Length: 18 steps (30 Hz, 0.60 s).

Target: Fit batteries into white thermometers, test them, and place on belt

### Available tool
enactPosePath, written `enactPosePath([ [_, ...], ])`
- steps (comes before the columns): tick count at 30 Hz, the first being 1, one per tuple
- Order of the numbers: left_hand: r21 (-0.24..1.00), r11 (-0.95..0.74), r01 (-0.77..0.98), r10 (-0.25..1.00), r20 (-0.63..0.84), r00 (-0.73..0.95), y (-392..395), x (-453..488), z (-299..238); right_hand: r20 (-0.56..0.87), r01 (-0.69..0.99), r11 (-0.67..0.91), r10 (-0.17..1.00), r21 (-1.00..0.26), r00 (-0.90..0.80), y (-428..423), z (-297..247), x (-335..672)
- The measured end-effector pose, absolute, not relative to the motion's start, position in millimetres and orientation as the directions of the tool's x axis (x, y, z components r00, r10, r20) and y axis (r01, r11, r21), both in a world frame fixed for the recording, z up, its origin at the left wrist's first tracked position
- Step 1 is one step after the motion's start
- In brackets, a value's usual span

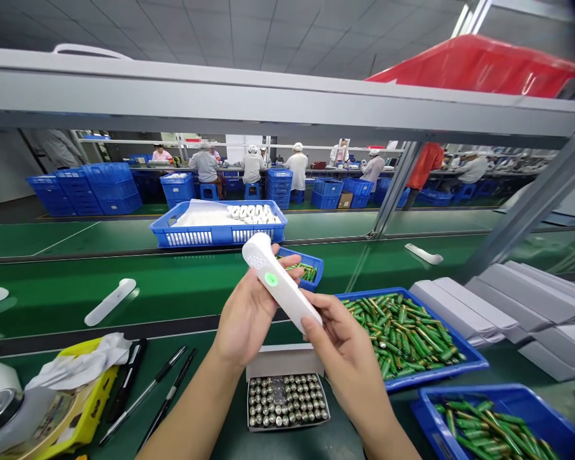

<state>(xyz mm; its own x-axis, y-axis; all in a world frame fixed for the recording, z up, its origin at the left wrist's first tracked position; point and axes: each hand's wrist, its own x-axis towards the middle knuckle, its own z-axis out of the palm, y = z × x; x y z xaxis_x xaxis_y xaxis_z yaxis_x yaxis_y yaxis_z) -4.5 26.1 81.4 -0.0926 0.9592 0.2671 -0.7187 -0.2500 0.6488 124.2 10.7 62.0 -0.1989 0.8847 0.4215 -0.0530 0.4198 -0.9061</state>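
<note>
A white handheld device (287,291), long and narrow with a bent, rounded head, is held tilted in front of me. A round green light glows on its face, below a pattern of small dots. My left hand (246,313) is around the head end, its thumb along the side and fingers partly hidden behind. My right hand (345,338) pinches the lower end between thumb and fingers. Directly below stands an open carton (287,425) of upright batteries in rows, with a gap at the back middle.
Green-wrapped batteries fill a blue tray (476,364) and a blue bin (424,409) at right. White cartons (464,310) are stacked behind. Similar white devices (110,303) lie on the green belt (182,294). Pens (144,396) and a yellow tray (89,409) lie left. A metal shelf (268,96) crosses overhead.
</note>
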Motion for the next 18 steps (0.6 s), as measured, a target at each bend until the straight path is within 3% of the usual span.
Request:
enactPosePath([
  [7,0.780,-0.311,-0.543,0.941,0.332,-0.062,30.9,-18.3,73.2,0.203,-0.328,0.101,0.935,-0.939,-0.292,18.0,64.5,126.4],
  [12,0.751,-0.330,-0.572,0.919,0.393,-0.015,33.2,-29.3,69.7,0.088,-0.466,-0.190,0.855,-0.864,-0.512,16.2,61.9,118.6],
  [15,0.768,-0.279,-0.576,0.944,0.329,-0.019,35.2,-34.9,69.8,0.091,-0.424,-0.173,0.841,-0.889,-0.533,16.7,58.2,115.1],
  [18,0.810,-0.252,-0.530,0.964,0.258,-0.064,47.8,-51.1,66.6,0.133,-0.212,0.032,0.868,-0.977,-0.478,20.0,54.5,117.3],
])
